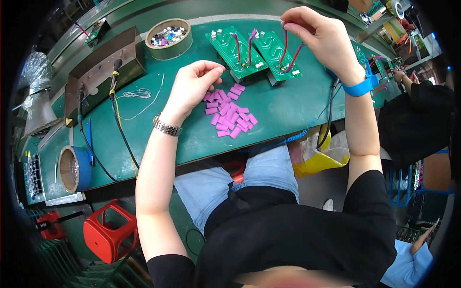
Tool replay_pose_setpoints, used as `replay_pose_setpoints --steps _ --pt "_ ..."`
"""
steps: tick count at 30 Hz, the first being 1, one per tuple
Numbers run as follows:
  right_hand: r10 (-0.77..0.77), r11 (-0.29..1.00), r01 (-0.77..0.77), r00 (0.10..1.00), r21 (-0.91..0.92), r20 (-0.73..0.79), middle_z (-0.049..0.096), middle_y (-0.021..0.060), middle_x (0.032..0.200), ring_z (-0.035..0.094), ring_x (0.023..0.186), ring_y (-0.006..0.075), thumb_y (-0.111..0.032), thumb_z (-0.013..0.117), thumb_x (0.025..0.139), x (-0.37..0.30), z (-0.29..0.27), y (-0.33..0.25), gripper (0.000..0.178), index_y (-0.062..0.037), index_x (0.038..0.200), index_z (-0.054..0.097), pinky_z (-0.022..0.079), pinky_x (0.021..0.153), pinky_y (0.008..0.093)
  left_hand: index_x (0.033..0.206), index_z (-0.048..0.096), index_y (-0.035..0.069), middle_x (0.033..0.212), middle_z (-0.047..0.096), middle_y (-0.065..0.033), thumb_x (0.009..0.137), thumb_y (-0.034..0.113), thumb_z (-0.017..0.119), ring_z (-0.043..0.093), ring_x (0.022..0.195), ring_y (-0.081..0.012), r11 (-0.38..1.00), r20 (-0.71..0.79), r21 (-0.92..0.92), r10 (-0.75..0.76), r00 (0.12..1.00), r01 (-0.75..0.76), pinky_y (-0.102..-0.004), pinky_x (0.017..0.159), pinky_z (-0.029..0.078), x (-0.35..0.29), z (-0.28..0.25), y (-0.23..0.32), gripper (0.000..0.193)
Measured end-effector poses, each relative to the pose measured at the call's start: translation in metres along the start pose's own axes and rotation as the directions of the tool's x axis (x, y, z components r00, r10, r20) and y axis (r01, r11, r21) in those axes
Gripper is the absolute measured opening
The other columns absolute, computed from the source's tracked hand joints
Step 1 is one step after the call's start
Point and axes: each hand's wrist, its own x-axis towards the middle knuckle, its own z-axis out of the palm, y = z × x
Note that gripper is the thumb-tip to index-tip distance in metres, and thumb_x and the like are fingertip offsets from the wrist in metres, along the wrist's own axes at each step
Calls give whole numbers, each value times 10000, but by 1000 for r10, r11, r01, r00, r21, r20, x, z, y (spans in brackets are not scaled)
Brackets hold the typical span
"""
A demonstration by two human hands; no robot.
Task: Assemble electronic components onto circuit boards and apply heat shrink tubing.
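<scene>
My right hand [326, 41] is closed in a pinch at the upper end of a red wire [285, 45] standing up from the right green circuit board [275, 50]. A dark purplish bit shows at the fingertips. Another wire on that board carries a purple sleeve [302, 46]. The left circuit board [233, 48] also has upright red wires, one with a purple sleeve at its top. My left hand [194, 84] is closed, thumb against curled fingers, beside a loose pile of short purple sleeves [229, 113]; anything inside its grip is hidden.
A round tub [185, 45] of small parts stands behind my left hand. Two corded soldering irons [115, 72] rest on a brown metal box [103, 62]. Thin wire [139, 93], a blue tape roll [81, 169] and a blue coiled cord [300, 137] lie nearby. A co-worker [418, 120] sits at right.
</scene>
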Motion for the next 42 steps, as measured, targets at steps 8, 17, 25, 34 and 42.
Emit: replay_pose_setpoints --steps 8,17,25,34,42 --pt "120 952 -130 991 -279 -53 672 112 774 664 709 244 -194 677 792 1 1 -13 196 -34 906 676 510 668 312 1014 669 17 778 642 -3 890 182 626 508 649 -41 1000 4 27 1 1000 -1 -194 587 427 1 -1 2 211" --pt "216 962 -192 970 -195 112 672 121 791 654 741 264 -212 655 802 3 -10 -11 179 -60 890 688 501 681 331 1026 668 19 790 639 -2 892 188 625 506 649 -34 1000 31 31 4 1000 -5 -192 584 424 1 0 4 220" --pt "4 917 22 998 -397 65 650 117 814 610 793 313 -225 620 827 -5 2 -13 172 -83 901 683 475 724 391 1014 669 41 777 625 19 905 187 622 489 629 -9 999 17 33 -1 1000 0 -158 555 392 -2 2 -2 188" --pt "-46 963 -13 977 -269 -210 646 114 848 602 923 319 -179 615 816 -23 2 -23 185 -45 938 653 481 805 395 1009 678 30 819 691 -32 904 132 603 619 738 -63 937 43 242 249 967 -252 -222 665 496 -12 10 4 164" --pt "424 877 -249 804 412 -417 672 38 873 618 720 87 -45 615 863 -91 51 28 169 -35 1027 654 500 668 231 1349 410 -2 1181 630 -120 935 148 538 642 606 -127 734 85 523 461 883 -434 -283 593 543 17 98 34 459"
